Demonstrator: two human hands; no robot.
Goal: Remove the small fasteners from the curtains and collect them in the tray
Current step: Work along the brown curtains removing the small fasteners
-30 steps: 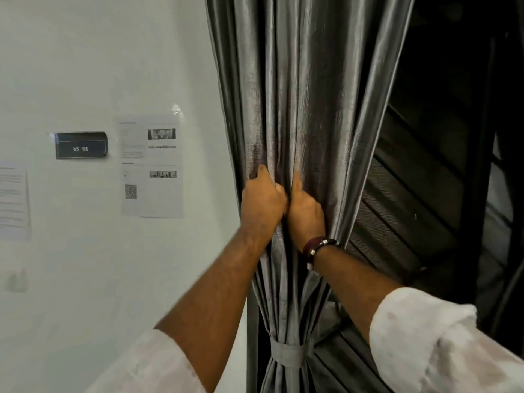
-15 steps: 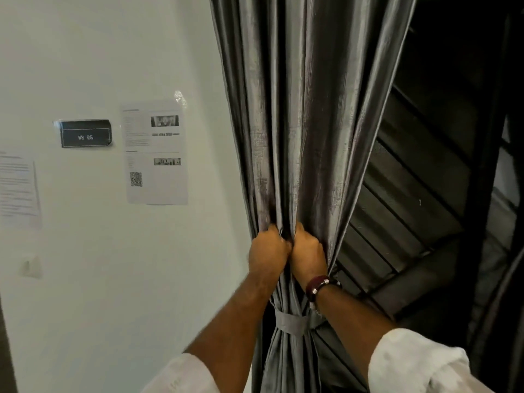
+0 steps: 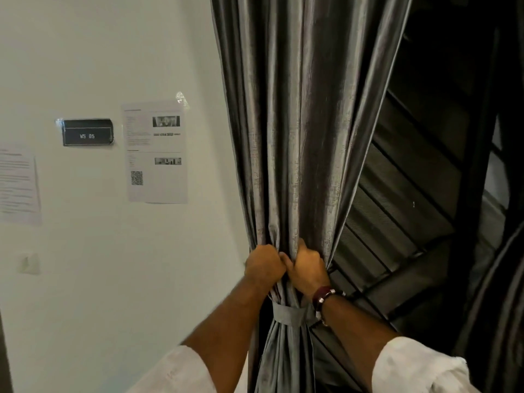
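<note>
A grey, shiny curtain [image 3: 306, 123] hangs gathered in folds in the middle of the view. A fabric tie-back band [image 3: 287, 313] cinches it low down. My left hand [image 3: 263, 266] grips the curtain folds just above the band, fingers curled into the cloth. My right hand [image 3: 307, 269], with a dark red wristband, grips the folds right beside it, the two hands touching. No fastener and no tray can be seen.
A white wall [image 3: 113, 279] stands to the left with a black sign [image 3: 87, 132] reading WS 05 and taped paper sheets [image 3: 156, 151]. Dark window slats [image 3: 402, 222] lie behind the curtain on the right. Another dark curtain edge [image 3: 499, 307] shows far right.
Both hands have slid down the curtain together, still gripping the folds, and now sit just above the tie-back band. The view has tilted, showing more of the wall.
</note>
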